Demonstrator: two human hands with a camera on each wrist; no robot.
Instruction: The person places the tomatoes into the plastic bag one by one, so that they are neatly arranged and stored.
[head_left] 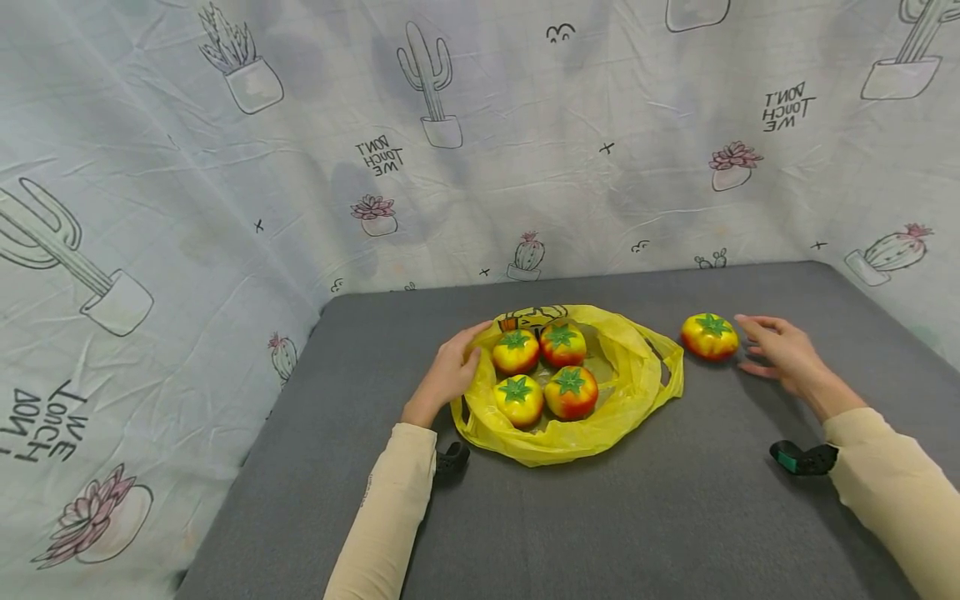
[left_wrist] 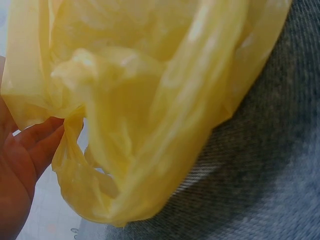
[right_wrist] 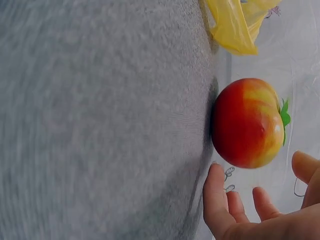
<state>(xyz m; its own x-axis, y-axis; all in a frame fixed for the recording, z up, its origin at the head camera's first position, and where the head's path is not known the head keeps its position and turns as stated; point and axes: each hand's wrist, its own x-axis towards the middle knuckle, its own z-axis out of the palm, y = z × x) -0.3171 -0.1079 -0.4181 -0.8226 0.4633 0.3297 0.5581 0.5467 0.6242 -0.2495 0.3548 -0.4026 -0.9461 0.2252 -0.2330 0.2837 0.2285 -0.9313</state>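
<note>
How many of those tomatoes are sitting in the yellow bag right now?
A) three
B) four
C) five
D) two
B: four tomatoes lie in the open yellow bag; a fifth tomato sits apart on the grey mat, beside the right hand.

A grey table (head_left: 600, 517) stands against pale cloth (head_left: 225, 208) printed with potted cacti.

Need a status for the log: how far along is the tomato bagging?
Done: four tomatoes sit in the yellow bag. In hand: left hand grips the bag's edge; right hand, open, is beside the fifth tomato on the grey table, not touching it. Left: that tomato is still outside the bag.
</note>
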